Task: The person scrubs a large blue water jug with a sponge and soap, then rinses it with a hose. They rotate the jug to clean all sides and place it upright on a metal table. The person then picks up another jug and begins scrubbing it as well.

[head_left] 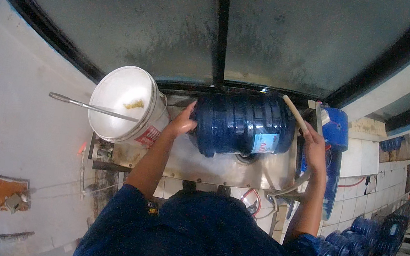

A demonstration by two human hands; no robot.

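A large dark blue ribbed water jug (pixel 238 121) lies on its side over a metal sink (pixel 178 162). It carries a light blue label on its near side. At the jug's left end my left hand (pixel 183 121) grips it, with the fingers partly hidden behind that end. Off the right end, my right hand (pixel 314 144) is closed round a beige hose (pixel 296 113). The hose's tip points up and left, beside the jug. Below my right hand the hose curves down to the sink's front edge.
A white bucket (pixel 104 81) stands at the sink's left with a long metal handle (pixel 92 106) leaning in it. Frosted window panes (pixel 177 28) rise behind. A blue container (pixel 336 129) sits at the right. Several blue jugs (pixel 343 249) are stacked on the floor, lower right.
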